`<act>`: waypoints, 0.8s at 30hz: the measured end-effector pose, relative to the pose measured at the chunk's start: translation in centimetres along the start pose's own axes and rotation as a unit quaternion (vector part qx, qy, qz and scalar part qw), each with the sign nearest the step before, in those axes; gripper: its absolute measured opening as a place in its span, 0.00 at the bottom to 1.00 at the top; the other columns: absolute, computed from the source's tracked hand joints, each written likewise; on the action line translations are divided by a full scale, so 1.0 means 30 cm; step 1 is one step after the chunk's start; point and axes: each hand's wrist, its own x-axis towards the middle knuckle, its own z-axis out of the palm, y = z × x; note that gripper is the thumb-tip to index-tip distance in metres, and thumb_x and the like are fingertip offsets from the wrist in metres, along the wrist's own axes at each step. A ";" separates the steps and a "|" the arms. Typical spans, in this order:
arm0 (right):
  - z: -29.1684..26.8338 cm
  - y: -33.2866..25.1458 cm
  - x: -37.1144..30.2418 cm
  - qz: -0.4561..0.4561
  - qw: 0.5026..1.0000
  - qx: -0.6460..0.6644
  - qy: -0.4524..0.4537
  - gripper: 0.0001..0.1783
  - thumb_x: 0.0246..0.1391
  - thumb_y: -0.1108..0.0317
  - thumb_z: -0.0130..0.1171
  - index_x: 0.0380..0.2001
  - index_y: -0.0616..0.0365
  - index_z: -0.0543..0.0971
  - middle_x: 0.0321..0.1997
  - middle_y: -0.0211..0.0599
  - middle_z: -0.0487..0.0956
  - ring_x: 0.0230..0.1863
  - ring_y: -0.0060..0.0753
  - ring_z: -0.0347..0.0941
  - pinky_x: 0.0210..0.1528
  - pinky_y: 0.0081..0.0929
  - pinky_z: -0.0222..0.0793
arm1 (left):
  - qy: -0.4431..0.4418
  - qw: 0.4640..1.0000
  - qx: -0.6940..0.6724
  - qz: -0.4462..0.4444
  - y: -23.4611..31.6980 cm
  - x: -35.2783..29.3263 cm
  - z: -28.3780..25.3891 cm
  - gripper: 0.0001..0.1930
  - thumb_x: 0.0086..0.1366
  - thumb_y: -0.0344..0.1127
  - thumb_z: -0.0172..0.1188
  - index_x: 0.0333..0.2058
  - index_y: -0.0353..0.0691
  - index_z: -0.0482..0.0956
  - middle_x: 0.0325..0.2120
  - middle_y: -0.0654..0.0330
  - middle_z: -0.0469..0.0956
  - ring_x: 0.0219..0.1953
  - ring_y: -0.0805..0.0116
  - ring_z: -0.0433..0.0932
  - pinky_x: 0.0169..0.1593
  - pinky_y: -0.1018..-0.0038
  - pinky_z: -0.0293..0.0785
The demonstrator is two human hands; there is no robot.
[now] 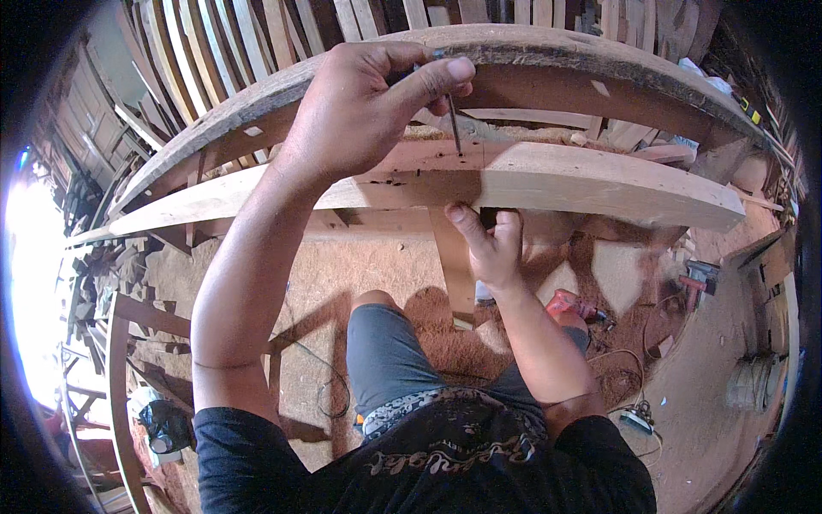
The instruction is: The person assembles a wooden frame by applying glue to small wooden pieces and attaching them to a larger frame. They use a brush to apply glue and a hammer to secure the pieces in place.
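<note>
A long pale wooden beam [599, 184] lies across in front of me, with small dark holes and marks on its top near the middle. Pinched in my left hand [364, 107], a thin dark rod [455, 128] points down, its tip at the marked spot on the beam. Most of the rod's upper end is hidden by the fingers. My right hand [495, 248] grips the beam's near lower edge, thumb up against it and fingers curled, partly out of sight underneath.
Behind the beam runs a rough-edged wooden bench top [548, 43]. Many planks [248, 43] stand against the far wall. A red power drill [575, 307] is by my right knee, and a sander [636, 420] with a cord lies on the dusty floor. Wood offcuts [111, 283] are piled at left.
</note>
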 end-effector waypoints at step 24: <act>-1.039 0.246 -0.625 0.276 0.881 -0.201 0.327 0.12 0.68 0.66 0.59 0.29 0.56 0.79 0.29 0.21 0.75 0.29 0.13 0.67 0.30 0.15 0.63 | -0.013 0.987 0.108 -0.121 -0.087 -0.080 0.135 0.14 0.76 0.42 0.59 0.43 0.34 0.81 0.36 0.61 0.81 0.41 0.75 0.77 0.51 0.77 0.74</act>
